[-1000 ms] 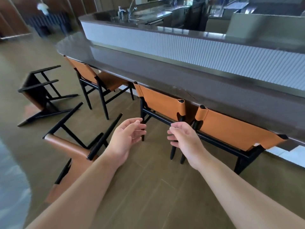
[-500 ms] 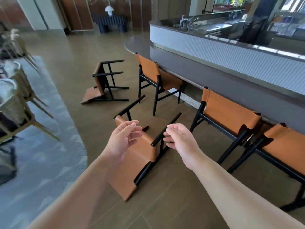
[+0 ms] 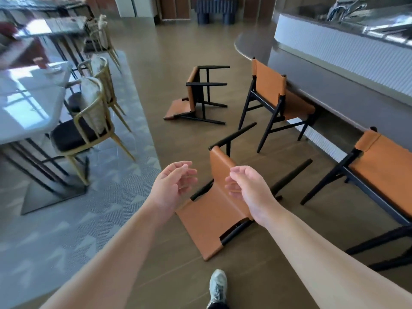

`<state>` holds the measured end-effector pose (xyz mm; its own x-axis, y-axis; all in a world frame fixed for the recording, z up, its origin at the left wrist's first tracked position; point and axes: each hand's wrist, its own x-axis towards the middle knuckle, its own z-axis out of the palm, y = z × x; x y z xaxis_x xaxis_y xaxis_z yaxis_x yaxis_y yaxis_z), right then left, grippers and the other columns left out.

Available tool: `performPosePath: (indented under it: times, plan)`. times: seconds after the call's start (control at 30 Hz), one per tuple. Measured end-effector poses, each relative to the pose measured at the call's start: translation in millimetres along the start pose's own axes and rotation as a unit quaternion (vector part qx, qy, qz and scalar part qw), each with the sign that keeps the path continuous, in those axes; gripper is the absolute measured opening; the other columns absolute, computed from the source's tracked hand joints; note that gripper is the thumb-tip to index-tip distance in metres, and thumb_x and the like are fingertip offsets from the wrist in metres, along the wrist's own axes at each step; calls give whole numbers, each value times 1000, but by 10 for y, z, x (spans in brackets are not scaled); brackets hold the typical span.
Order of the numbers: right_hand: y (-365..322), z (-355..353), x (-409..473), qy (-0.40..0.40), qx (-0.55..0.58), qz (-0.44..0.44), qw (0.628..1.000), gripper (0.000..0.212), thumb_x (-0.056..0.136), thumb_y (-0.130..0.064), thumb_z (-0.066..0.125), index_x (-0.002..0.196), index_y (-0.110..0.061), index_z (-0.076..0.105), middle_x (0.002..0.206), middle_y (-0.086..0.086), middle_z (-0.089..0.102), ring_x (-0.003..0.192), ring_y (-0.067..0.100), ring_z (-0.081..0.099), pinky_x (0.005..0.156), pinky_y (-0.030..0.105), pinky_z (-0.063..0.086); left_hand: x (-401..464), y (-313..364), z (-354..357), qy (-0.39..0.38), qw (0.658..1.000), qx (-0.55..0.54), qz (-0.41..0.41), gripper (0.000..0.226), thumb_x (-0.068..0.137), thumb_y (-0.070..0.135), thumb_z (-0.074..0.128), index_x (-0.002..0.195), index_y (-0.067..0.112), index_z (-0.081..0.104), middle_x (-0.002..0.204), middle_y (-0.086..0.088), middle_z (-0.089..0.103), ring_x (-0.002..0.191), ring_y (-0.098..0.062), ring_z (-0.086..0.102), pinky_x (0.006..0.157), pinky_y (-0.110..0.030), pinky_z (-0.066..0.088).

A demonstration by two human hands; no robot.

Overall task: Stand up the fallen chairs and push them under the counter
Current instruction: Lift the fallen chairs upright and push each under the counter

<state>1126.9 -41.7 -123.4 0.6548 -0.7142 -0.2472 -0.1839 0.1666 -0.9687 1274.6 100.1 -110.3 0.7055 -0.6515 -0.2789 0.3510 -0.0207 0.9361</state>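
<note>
Both hands are hanging loose and empty, left hand point(image 3: 172, 187) and right hand point(image 3: 249, 190) hovering over the near chair point(image 3: 214, 221) that's lying on its back on the floor. I'd grip the black frame, not the floppy tan leather. Far chair point(image 3: 196, 97) is lying down too, well apart from the bench point(image 3: 323, 70).

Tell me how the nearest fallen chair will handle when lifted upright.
The nearest fallen chair probably lifts stiffly by its black frame. Its orange sling back looks flexible, so gripping there may give. Slim legs suggest moderate weight, and it could tip while pivoting.
</note>
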Motion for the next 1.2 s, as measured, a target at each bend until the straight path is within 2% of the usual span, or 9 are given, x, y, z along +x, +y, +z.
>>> performPosePath:
  times: [0.17, 0.27, 0.37, 0.57, 0.7, 0.93, 1.07, 1.2]
  plan:
    - [3, 334, 669, -16, 19, 46, 999, 17, 94, -32, 55, 106, -24, 63, 104, 3, 70, 96, 16, 69, 85, 35, 58, 558, 154, -226, 29, 999, 11, -16, 17, 101, 18, 51, 106, 16, 68, 91, -2, 73, 78, -15, 67, 76, -32, 45]
    - [-54, 521, 1071, -21, 41, 58, 997, 12, 97, -25, 53, 104, -20, 61, 101, 5, 69, 90, 16, 68, 83, 35, 57, 890, 242, -266, 28, 999, 21, -31, 17, 101, 19, 52, 108, 16, 68, 93, -3, 73, 80, -15, 68, 76, -30, 48]
    - [-132, 666, 1406, -27, 50, 57, 997, 12, 97, -24, 54, 104, -19, 61, 97, 3, 69, 85, 14, 67, 81, 33, 57, 1212, 364, -315, 21, 999, 27, -25, 17, 101, 19, 53, 109, 15, 68, 92, -1, 74, 79, -14, 68, 68, -24, 52]
    - [-324, 892, 1863, -12, 54, 41, 998, 12, 96, -23, 54, 103, -20, 62, 89, -3, 70, 77, 6, 70, 77, 29, 57, 1791, 656, -563, 17, 999, 27, -6, 19, 102, 21, 51, 109, 17, 68, 96, -2, 74, 84, -15, 68, 75, -31, 49]
    - [-402, 1099, 2054, 0, 46, 37, 998, 14, 94, -25, 55, 104, -21, 63, 93, -1, 71, 80, 8, 70, 78, 29, 58, 2131, 738, -778, -8, 1000, 23, -10, 19, 101, 21, 52, 109, 17, 69, 95, -2, 74, 81, -14, 69, 75, -31, 49]
    - [-424, 1712, 2395, 84, 37, 40, 995, 16, 96, -27, 54, 107, -20, 63, 100, 2, 71, 87, 12, 70, 80, 30, 58, 2899, 841, -1369, -66, 996, -23, -52, 18, 101, 23, 52, 106, 19, 69, 96, -3, 75, 83, -17, 69, 75, -32, 49]
    - [-385, 2329, 2554, 158, 46, 60, 984, 16, 98, -29, 54, 107, -20, 64, 100, 2, 69, 85, 12, 69, 79, 29, 58, 3370, 904, -1872, -132, 988, -3, -85, 18, 100, 24, 52, 105, 21, 69, 95, -1, 75, 80, -13, 70, 75, -31, 48]
    - [-347, 2972, 2623, 183, 42, 85, 979, 13, 97, -29, 55, 102, -22, 65, 99, 0, 70, 90, 15, 71, 86, 35, 58, 3741, 987, -2384, -176, 979, 18, -103, 19, 93, 31, 57, 106, 23, 69, 96, 0, 73, 77, -14, 65, 71, -31, 44]
